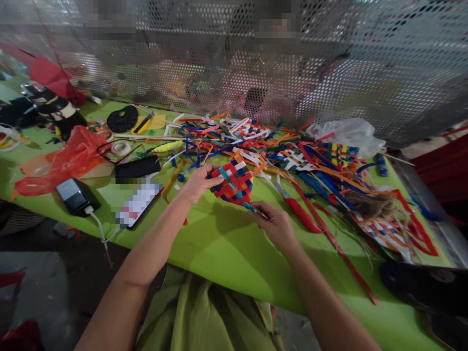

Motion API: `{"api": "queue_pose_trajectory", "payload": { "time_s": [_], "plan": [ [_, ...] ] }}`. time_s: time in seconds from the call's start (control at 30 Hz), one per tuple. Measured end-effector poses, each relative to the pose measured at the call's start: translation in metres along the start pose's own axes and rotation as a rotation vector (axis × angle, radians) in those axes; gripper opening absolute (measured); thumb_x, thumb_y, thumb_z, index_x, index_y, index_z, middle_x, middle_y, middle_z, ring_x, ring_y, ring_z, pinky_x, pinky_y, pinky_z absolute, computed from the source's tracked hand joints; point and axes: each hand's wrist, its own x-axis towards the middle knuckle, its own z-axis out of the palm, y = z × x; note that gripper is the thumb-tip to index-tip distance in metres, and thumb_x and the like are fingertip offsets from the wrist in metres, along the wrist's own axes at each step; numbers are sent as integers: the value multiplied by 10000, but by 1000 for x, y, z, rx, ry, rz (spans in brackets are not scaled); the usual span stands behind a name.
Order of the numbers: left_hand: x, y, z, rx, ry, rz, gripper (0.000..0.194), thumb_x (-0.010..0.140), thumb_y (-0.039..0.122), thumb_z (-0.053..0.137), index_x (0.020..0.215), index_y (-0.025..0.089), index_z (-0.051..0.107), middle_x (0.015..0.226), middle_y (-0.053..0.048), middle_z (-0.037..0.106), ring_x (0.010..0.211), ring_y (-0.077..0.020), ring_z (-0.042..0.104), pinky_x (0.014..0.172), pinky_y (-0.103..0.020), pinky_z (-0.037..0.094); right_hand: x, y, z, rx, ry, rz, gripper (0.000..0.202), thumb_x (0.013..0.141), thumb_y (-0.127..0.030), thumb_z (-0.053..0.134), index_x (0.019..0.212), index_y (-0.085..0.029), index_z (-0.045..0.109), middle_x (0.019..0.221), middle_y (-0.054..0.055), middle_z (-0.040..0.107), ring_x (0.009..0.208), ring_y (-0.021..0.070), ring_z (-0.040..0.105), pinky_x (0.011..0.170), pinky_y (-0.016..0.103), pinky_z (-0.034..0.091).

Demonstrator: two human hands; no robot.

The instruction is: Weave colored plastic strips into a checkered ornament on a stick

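A small woven piece [237, 181] in red, blue, orange, white and teal is held up over the green table. My left hand [200, 183] pinches its left corner between thumb and fingers. At its lower right corner, my right hand [272, 220] has its fingers closed around the narrow teal end. Just right of the piece lie scissors [302, 214] with red handles, blades pointing up and left. Behind it spreads a heap of coloured strips [219, 134], with other woven pieces among them.
Left on the green table [226, 248] lie a phone [141, 204], a power bank [75, 195] with a cable, a black case [137, 168] and a red plastic bag [66, 161]. A perforated metal screen [204, 63] stands behind. A dark object [424, 287] sits at right.
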Motion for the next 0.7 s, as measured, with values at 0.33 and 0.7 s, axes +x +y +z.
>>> {"api": "queue_pose_trajectory", "payload": {
  "time_s": [0.33,0.7],
  "plan": [
    [-16,-24,34,119,-104,-195,173,725,142,665,879,158,590,714,19,624,612,-83,560,580,-189,427,-1,-11,3,-354,338,-104,197,828,-333,629,1000,-236,639,908,42,704,731,178,648,614,275,485],
    [-24,-39,44,-6,-282,-366,266,707,183,682,967,124,672,804,-77,739,722,-191,708,786,-372,564,-6,-13,4,-757,322,-303,181,875,-186,538,1018,-203,648,1229,86,667,957,189,668,637,261,485]
  ]
}}
